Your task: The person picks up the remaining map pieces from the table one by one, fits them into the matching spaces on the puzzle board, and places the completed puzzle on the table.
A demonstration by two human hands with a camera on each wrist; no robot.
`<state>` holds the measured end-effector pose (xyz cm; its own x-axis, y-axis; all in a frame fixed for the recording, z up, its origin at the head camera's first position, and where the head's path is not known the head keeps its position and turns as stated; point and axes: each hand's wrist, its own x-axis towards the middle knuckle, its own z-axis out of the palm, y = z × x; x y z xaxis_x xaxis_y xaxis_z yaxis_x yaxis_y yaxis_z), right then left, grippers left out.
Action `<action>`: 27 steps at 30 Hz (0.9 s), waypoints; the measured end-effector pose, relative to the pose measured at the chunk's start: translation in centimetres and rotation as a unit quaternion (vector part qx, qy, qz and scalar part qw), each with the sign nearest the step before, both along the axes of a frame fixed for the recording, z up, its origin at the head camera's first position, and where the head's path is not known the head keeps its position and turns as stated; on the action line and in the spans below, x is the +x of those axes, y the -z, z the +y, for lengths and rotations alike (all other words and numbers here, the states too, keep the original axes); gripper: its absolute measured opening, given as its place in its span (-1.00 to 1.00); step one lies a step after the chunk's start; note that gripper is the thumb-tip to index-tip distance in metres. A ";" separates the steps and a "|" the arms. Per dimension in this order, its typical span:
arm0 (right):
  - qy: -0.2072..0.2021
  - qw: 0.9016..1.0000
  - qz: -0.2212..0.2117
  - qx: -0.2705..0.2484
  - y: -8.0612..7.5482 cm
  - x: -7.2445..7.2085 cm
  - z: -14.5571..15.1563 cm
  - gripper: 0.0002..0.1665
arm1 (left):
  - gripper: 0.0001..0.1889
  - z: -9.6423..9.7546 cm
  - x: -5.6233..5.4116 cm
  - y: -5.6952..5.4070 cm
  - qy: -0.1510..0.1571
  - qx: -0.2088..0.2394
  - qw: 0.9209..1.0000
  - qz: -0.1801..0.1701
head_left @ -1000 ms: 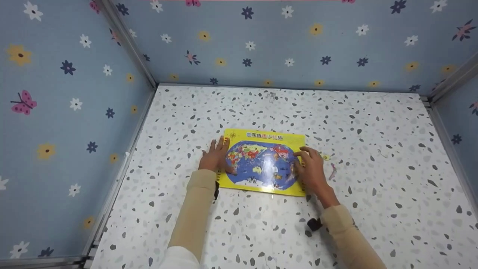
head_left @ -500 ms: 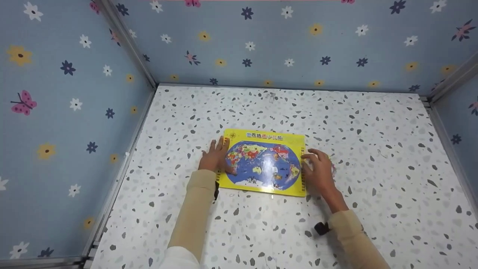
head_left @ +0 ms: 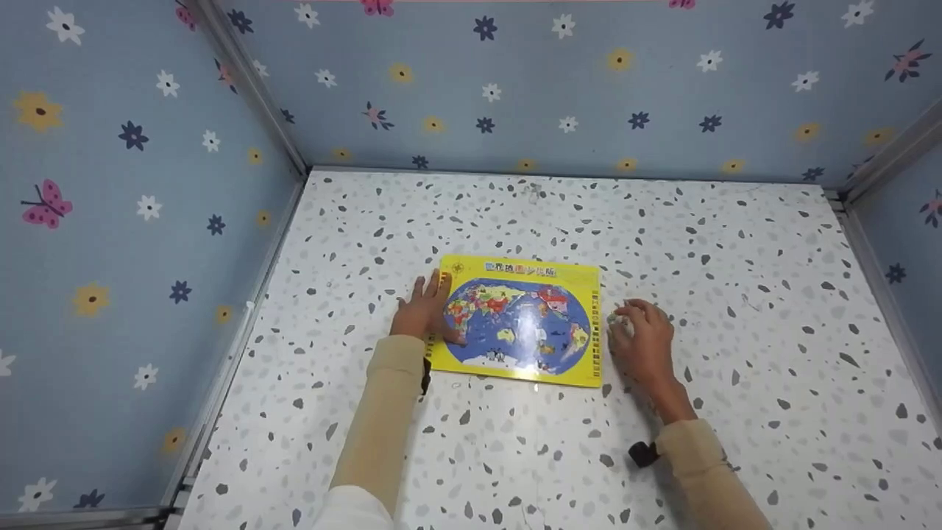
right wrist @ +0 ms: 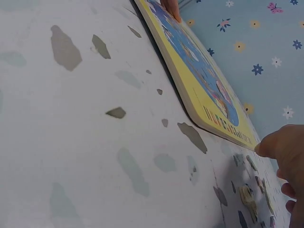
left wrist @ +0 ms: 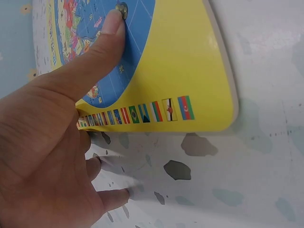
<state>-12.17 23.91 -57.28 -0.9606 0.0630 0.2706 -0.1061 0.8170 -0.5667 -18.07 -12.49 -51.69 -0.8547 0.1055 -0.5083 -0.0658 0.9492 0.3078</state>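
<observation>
A yellow board with a blue world map [head_left: 526, 324] lies flat on the speckled table; flags run along its side edges in the left wrist view. My left hand [head_left: 423, 313] rests at its left edge. The left thumb [left wrist: 95, 54] is stretched over the printed map, and the other fingers lie beside the board on the table. Just off the right edge is my right hand [head_left: 644, 342], its fingers loosely bent. In the right wrist view, its thumb [right wrist: 270, 145] overlaps the board's corner. Small loose pieces [right wrist: 248, 197] lie on the table under that hand.
The table [head_left: 773, 316] is white with grey specks. Blue flowered panels [head_left: 530, 88] stand along the back and the left side [head_left: 132, 243], with metal strips at the corners. Another panel [head_left: 909, 250] borders the right.
My right hand has moved from over the board's right edge to the table just right of it, covering the small pieces seen there earlier. The left hand and the board have stayed put.
</observation>
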 end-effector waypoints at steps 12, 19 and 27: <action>0.036 0.996 -0.082 0.019 0.5 -0.6 0.7 -0.60 | 0.28 -0.1 0.1 0.1 0.003 0.004 1.000 0.001; 0.043 0.996 -0.071 0.036 0.9 -1.0 0.5 -0.63 | 0.27 -0.3 0.1 0.1 0.016 0.003 1.000 0.002; 0.038 0.995 -0.081 0.033 0.5 -1.3 0.1 -0.71 | 0.28 -0.2 0.1 -0.1 0.009 0.000 1.000 -0.002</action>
